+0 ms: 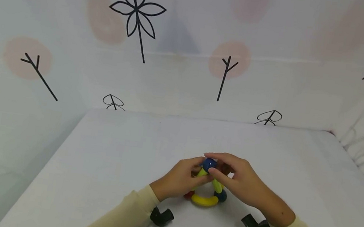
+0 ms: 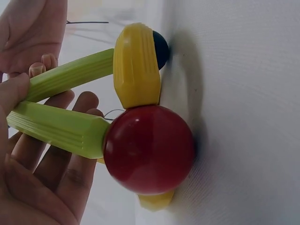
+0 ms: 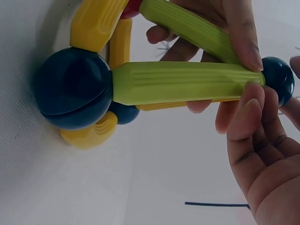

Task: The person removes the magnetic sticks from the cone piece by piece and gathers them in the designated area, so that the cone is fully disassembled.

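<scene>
A frame of ball-and-stick building toy pieces stands between the hands on the white table. Its base has a red ball, a dark blue ball and a curved yellow stick joining them. Light green sticks slope up from these balls to a blue ball at the top. My left hand pinches the green sticks near their upper ends. My right hand holds the top ball, thumb on its near side and a finger over it. More yellow sticks and another blue ball show behind, partly hidden.
Black elbow-shaped pieces stick out at both cream sleeves, close to the table. A pale cloth wall with printed plants rises along the table's far edge and sides.
</scene>
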`<action>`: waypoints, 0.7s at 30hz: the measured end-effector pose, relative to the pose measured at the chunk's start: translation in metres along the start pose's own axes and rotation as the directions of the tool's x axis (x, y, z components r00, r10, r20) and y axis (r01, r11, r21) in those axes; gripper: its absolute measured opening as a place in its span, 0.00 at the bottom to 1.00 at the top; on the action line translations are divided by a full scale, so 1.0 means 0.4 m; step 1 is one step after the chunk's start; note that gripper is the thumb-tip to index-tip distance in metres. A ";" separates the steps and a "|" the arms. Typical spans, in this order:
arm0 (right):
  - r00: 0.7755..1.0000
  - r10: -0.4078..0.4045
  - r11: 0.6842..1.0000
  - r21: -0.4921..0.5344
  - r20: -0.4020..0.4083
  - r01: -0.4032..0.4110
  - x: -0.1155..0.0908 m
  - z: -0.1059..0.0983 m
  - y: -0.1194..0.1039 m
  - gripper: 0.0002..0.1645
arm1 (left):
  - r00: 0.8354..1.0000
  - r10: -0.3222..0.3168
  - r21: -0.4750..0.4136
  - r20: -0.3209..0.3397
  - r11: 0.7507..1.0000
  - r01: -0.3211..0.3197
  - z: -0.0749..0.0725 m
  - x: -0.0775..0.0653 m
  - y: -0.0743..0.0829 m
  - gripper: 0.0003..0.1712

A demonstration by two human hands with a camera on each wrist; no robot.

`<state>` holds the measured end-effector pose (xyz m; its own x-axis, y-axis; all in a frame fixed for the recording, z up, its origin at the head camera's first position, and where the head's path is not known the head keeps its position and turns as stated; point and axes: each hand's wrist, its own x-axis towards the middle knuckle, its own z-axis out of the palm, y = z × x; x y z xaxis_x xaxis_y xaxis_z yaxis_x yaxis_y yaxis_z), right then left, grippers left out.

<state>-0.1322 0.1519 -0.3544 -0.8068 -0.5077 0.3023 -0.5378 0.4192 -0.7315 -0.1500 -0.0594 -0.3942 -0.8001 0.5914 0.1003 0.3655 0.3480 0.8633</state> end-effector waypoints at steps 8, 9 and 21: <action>1.000 0.020 0.999 -0.037 0.004 -0.020 0.007 0.000 -0.009 0.20 | 1.000 -0.022 -0.042 0.008 0.999 0.022 -0.001 -0.002 0.005 0.25; 1.000 0.024 0.999 -0.034 0.009 -0.024 0.009 0.000 -0.010 0.19 | 1.000 -0.025 -0.055 0.008 0.998 0.025 -0.001 -0.003 0.006 0.25; 0.998 0.058 0.998 -0.011 0.032 -0.057 0.007 0.007 -0.007 0.19 | 1.000 -0.015 -0.072 -0.001 0.997 0.015 0.002 -0.004 0.002 0.26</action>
<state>-0.1323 0.1471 -0.3531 -0.8282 -0.5065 0.2399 -0.4933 0.4555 -0.7411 -0.1481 -0.0593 -0.3941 -0.8061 0.5853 0.0875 0.3180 0.3037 0.8981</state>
